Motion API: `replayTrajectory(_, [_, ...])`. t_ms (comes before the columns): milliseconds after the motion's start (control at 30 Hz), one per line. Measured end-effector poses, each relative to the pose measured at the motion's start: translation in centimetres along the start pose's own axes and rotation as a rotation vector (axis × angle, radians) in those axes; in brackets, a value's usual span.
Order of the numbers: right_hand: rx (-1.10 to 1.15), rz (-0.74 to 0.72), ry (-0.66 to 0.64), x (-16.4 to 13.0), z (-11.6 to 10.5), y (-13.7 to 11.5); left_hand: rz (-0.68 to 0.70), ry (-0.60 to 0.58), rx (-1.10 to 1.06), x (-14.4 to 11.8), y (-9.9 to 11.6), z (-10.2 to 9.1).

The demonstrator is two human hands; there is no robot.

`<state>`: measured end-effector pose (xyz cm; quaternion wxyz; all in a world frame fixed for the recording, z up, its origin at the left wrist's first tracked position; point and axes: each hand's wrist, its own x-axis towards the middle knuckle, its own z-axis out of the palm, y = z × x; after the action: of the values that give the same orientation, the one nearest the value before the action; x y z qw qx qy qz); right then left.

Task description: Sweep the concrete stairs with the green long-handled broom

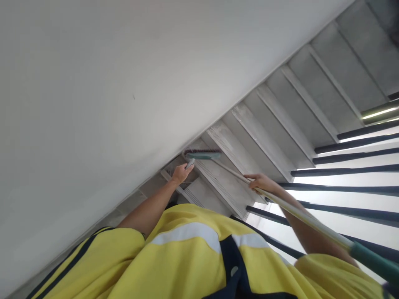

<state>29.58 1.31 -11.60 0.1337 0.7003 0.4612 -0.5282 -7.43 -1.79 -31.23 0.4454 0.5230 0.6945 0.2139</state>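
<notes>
wall [124, 83] close left, railing bars [343, 170] right, stairs [280, 124] open between

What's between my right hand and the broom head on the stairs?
In the head view, only the pale broom handle spans from right hand to broom head, over bare grey steps.

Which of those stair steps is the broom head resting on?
The step nearest the person, by the white wall; the broom head lies along its back edge, the farther steps are bare.

I wear a bright yellow short-sleeved shirt [187, 265] with navy piping along the sleeves, a pale reflective band across the chest and a dark navy placket. Behind my hands, both forearms are bare.
</notes>
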Motion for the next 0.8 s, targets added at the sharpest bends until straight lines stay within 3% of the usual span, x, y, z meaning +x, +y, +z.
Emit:
replayTrajectory(133, [-0.375,-0.117,0.156,-3.3,-4.0,-1.6,0.01,-0.001,0.01,0.9,-0.7,0.4])
replayTrajectory(233, [-0.556,-0.188,0.208,-1.7,-4.1,-3.9,0.022,-0.008,0.014,1.4,-1.0,0.6])
replayTrajectory(333, [-0.663,-0.244,0.146,2.2,-0.1,-6.1,0.028,-0.005,0.015,1.7,-1.0,0.7])
replayTrajectory(500, [-0.693,-0.28,-0.068,8.6,10.3,-8.6,0.026,0.002,0.006,1.8,-0.8,0.7])
replayTrajectory(600, [-0.629,-0.293,-0.147,10.2,13.1,-8.1,0.017,0.005,0.008,1.5,-0.8,0.5])
replayTrajectory(667, [-0.512,-0.222,-0.207,10.0,12.4,-6.6,0.016,0.008,0.014,1.3,-0.6,0.4])
replayTrajectory(800, [-0.155,-0.073,-0.273,7.1,7.8,-0.7,0.021,0.01,0.027,1.0,-0.2,0.2])
